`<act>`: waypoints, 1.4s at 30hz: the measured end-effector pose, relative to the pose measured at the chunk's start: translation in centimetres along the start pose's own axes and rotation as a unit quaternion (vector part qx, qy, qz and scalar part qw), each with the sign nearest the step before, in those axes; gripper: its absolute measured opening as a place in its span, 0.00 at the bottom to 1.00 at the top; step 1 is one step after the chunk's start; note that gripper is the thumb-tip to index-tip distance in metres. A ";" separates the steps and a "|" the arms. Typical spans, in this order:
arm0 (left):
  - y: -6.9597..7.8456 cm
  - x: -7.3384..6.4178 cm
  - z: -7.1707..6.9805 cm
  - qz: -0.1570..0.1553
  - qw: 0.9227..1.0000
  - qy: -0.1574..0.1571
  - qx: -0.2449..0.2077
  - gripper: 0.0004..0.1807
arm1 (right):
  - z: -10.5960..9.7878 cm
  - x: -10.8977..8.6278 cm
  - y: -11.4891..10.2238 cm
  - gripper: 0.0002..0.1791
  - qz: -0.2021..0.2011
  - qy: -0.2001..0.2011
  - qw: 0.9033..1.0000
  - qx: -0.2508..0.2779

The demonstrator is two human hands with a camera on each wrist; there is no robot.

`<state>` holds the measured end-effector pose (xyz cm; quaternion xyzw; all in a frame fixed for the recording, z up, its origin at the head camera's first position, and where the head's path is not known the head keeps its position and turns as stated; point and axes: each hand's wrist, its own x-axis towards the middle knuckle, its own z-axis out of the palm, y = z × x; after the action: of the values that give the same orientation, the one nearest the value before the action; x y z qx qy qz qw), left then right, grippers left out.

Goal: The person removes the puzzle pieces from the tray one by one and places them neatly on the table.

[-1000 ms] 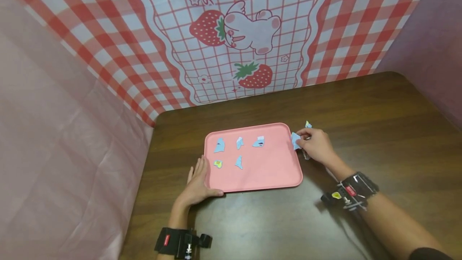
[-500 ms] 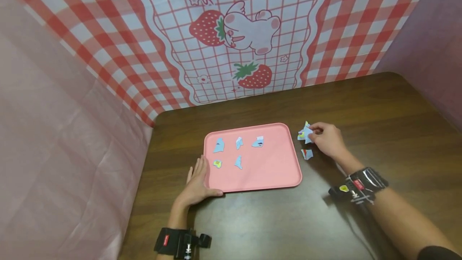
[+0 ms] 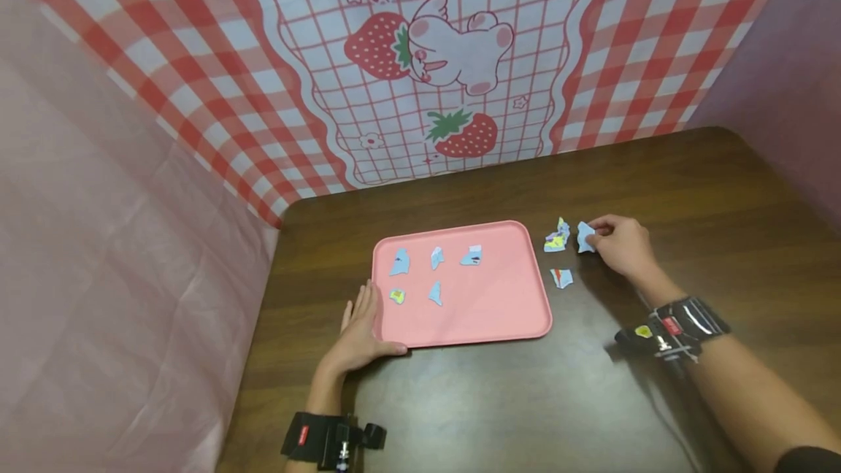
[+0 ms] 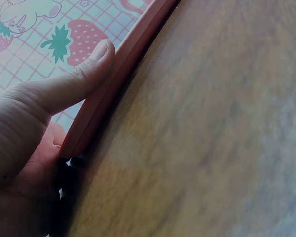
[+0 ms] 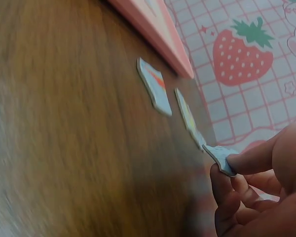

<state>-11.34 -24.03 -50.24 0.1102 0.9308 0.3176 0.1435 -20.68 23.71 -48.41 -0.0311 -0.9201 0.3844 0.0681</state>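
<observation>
In the head view my right hand [image 3: 624,245] pinches a pale blue puzzle piece [image 3: 585,237] between thumb and fingers, right of the pink tray [image 3: 493,320]. The right wrist view shows the thumb on top of that piece [image 5: 218,157]. A yellow-and-purple piece [image 3: 556,241] lies just left of it; a blue piece with a red streak [image 3: 561,278] lies nearer me. My left hand [image 3: 358,338] rests at the tray's near left corner, fingers straight along the left side. In the left wrist view its thumb [image 4: 84,76] lies on the tray's rim [image 4: 133,49].
Several puzzle pieces lie apart on the tray in two rows, among them a blue one [image 3: 400,262] and a small yellow one [image 3: 397,296]. The wooden table [image 3: 473,407] ends at a checked strawberry cloth [image 3: 315,93] behind. Pink fabric [image 3: 131,276] hangs at the left.
My right hand has moved right, away from the tray's edge, with the pale blue piece, uncovering the two pieces beside the tray. My left hand has stayed put.
</observation>
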 end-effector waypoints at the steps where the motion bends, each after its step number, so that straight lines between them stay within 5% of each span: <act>1: 0.0 0.0 0.0 0.000 1.000 0.001 0.000 0.74 | -0.1 0.1 0.2 0.11 -0.001 0.001 1.000 -0.002; 32: 0.0 -0.1 0.0 -0.001 1.000 0.004 -0.004 0.75 | -0.2 1.5 2.1 0.09 -0.028 0.003 0.998 -0.059; 42: 0.0 -0.1 0.0 0.001 1.000 0.003 -0.005 0.75 | -0.4 1.4 2.0 0.12 -0.002 0.004 0.999 -0.042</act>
<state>-11.28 -24.07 -50.19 0.1094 0.9295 0.3229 0.1406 -22.03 25.61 -49.42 -0.0338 -0.9353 0.3449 0.0712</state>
